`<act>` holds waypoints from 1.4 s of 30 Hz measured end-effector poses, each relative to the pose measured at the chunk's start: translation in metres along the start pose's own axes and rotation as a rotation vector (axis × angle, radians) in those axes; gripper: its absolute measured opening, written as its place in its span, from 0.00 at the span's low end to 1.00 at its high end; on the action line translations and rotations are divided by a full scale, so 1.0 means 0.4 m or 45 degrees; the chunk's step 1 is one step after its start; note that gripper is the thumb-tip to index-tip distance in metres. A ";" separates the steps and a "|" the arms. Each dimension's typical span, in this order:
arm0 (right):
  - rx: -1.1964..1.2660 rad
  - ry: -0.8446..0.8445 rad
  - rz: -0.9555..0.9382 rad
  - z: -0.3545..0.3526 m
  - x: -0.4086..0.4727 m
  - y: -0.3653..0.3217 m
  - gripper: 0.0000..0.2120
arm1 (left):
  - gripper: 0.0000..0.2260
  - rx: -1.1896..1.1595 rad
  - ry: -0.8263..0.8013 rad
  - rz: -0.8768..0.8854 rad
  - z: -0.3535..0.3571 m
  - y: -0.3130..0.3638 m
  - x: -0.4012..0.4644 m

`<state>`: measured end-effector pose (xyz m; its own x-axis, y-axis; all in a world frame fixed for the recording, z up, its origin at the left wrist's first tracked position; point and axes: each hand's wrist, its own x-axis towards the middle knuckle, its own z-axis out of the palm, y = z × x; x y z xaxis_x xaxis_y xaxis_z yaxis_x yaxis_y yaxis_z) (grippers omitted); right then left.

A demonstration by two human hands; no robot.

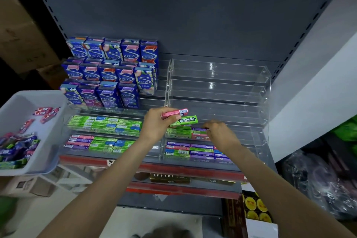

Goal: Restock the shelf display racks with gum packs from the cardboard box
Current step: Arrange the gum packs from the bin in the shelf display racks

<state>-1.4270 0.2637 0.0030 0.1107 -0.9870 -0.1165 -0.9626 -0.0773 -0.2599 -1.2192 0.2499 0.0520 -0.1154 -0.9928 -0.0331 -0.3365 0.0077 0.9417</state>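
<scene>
Your left hand (pixel 157 124) gripped two slim foil-wrapped gum packs, a pink gum pack (pixel 174 113) and a green Doublemint pack (pixel 184 120), just above the clear acrylic rack (pixel 251 114). Your right hand (pixel 220 133) reached down, fingertips pinching a purple pack (pixel 199 129) in its half-filled row. Loose sticks sat in the white tray (pixel 15 106).

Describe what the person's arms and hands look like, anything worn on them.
Both arms are bare along all that shows: no sleeves, gloves, watch or bracelet. The left hand and right hand carry no rings that I can make out on the fingers, and no markings show on either forearm.
</scene>
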 end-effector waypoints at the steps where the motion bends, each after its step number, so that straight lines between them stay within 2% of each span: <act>1: -0.057 0.006 0.002 0.001 0.001 -0.001 0.17 | 0.07 0.004 0.006 -0.005 -0.003 0.000 -0.001; 7: -0.167 0.108 0.020 0.004 -0.001 -0.011 0.15 | 0.07 -0.030 0.032 -0.025 -0.016 0.008 -0.004; 12: -0.085 0.147 0.019 -0.011 -0.004 -0.011 0.11 | 0.06 -0.023 0.030 -0.024 -0.011 0.008 -0.004; 13: 0.037 0.185 0.021 -0.023 -0.008 -0.014 0.10 | 0.06 -0.025 0.025 -0.021 -0.008 0.006 -0.002; 15: 0.494 0.273 0.057 -0.058 -0.022 -0.031 0.11 | 0.06 -0.021 0.018 -0.018 -0.001 0.007 0.001; 18: 1.182 0.139 0.090 -0.116 -0.042 -0.057 0.10 | 0.09 -0.025 -0.015 0.012 0.026 0.020 0.005; 21: 1.408 0.071 0.069 -0.135 -0.047 -0.050 0.07 | 0.08 -0.032 -0.051 0.050 0.059 0.042 0.010; 24: 1.328 0.218 0.133 -0.129 -0.049 -0.003 0.08 | 0.05 -0.114 -0.044 0.019 0.077 0.046 0.019; 29: 0.943 0.458 0.275 -0.077 -0.055 0.063 0.06 | 0.09 -0.131 -0.032 -0.066 0.073 0.033 0.030; 32: 0.669 0.507 0.157 -0.033 -0.054 0.057 0.07 | 0.09 -0.102 -0.053 -0.071 0.073 0.025 0.026; 35: 0.527 0.587 0.064 0.005 -0.048 0.046 0.08 | 0.09 -0.096 -0.076 -0.061 0.071 0.020 0.020; 38: 0.398 0.576 0.120 0.021 -0.052 0.033 0.08 | 0.10 -0.097 -0.090 -0.070 0.064 0.016 0.015; 42: 0.226 0.461 0.104 0.036 -0.057 0.031 0.10 | 0.11 -0.071 -0.101 -0.075 0.058 0.012 0.012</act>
<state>-1.4377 0.2871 -0.0113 -0.0889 -0.9771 0.1931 -0.9035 -0.0025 -0.4287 -1.2432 0.2480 0.0487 -0.1715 -0.9787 -0.1129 -0.2928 -0.0588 0.9544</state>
